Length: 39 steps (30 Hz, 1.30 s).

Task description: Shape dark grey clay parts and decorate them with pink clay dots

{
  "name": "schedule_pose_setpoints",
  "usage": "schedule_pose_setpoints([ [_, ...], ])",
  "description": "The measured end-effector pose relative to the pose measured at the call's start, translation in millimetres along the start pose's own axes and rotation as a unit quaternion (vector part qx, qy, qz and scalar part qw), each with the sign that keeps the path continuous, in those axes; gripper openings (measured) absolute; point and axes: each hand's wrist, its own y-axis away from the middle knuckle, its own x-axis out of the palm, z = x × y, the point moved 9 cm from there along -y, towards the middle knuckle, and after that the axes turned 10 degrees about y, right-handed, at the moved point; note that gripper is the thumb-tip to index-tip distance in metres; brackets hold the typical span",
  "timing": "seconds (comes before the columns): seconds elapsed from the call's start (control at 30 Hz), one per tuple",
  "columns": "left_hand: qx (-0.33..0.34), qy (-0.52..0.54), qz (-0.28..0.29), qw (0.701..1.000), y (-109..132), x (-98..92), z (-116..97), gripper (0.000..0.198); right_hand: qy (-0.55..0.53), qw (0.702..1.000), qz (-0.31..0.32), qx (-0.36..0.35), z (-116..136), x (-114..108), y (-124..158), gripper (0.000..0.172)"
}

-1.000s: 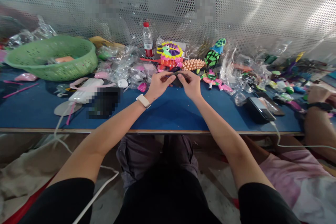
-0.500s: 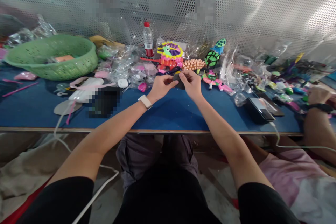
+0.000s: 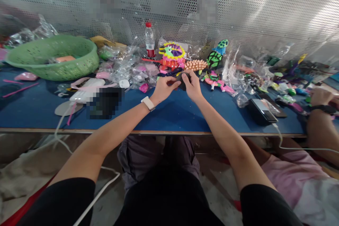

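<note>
My two forearms cross the near edge of the blue table [image 3: 172, 113], one white watch [image 3: 148, 103] on my left wrist. My left hand [image 3: 163, 88] and right hand [image 3: 192, 87] meet at the middle of the table, fingertips of both pinched on one small dark piece [image 3: 182, 79] held between them just above the tabletop. My fingers cover most of it, so I cannot tell its shape. Just beyond lies one spiky orange toy [image 3: 195, 65] among clear bags too jumbled to count. Far left stands one green basket [image 3: 66, 70], behind the hands one water bottle [image 3: 149, 40]. At the right edge another person's hand [image 3: 320, 95] is cut off.
</note>
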Motion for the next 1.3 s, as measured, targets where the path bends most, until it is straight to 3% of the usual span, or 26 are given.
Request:
schedule_pose_setpoints([
  [0.23, -0.013, 0.026, -0.003, 1.0, 0, -0.3, 6, 0.056, 0.013, 1.0, 0.005, -0.013, 4, 4, 3, 0.058],
  [0.43, -0.004, 0.093, -0.076, 0.993, 0, -7.5, 10, 0.06, -0.004, 1.0, 0.009, -0.001, 3, 5, 4, 0.055],
  [0.57, -0.037, 0.14, -0.089, 0.985, -2, -10.1, 25, 0.058, -0.028, 0.999, 0.023, 0.0, 2, 8, 5, 0.056],
  [0.7, 0.012, 0.113, -0.086, 0.99, -1, -14.5, 13, 0.061, -0.051, 0.998, 0.017, 0.016, -7, 13, 5, 0.058],
  [0.9, 0.07, -0.024, 0.024, 0.997, 8, 8.1, -10, 0.07, -0.05, 0.997, -0.021, 0.05, -32, 12, 3, 0.059],
  [1.1, 0.094, -0.071, 0.106, 0.987, 15, 26.2, 1, 0.087, -0.063, 0.995, -0.04, 0.068, -44, 11, 3, 0.057],
  [1.3, 0.087, -0.123, 0.151, 0.977, 19, 32.2, 16, 0.098, -0.098, 0.991, -0.067, 0.063, -39, 4, 6, 0.05],
])
